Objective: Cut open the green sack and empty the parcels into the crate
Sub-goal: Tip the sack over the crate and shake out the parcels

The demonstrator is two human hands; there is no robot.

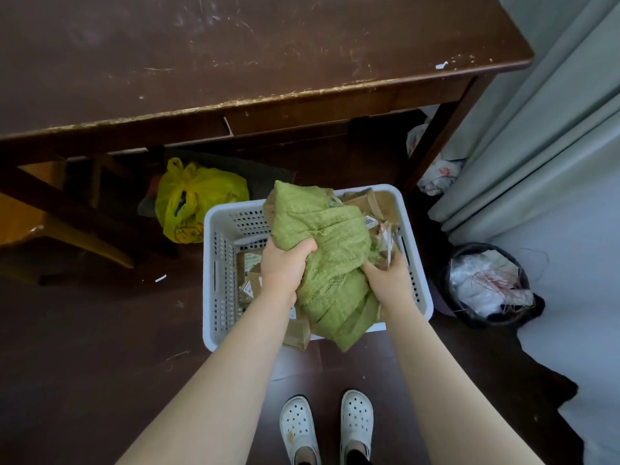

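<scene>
The green woven sack (322,236) hangs crumpled over the white perforated crate (218,263) on the dark floor. My left hand (283,266) clutches a bunch of the sack's fabric near its middle. My right hand (389,278) grips the sack's right side, low against the crate's right wall. Brown cardboard parcels (250,273) with white labels lie inside the crate; more show at the crate's far right corner (369,199), and one pokes over the near rim (297,333). The sack's lower end drapes over the crate's near edge.
A scratched dark wooden table (235,62) stands just beyond the crate. A yellow plastic bag (191,199) lies under it to the left. A black bin (489,283) full of plastic and string sits to the right, beside a pale curtain (536,146). My feet in white clogs (327,427) are below.
</scene>
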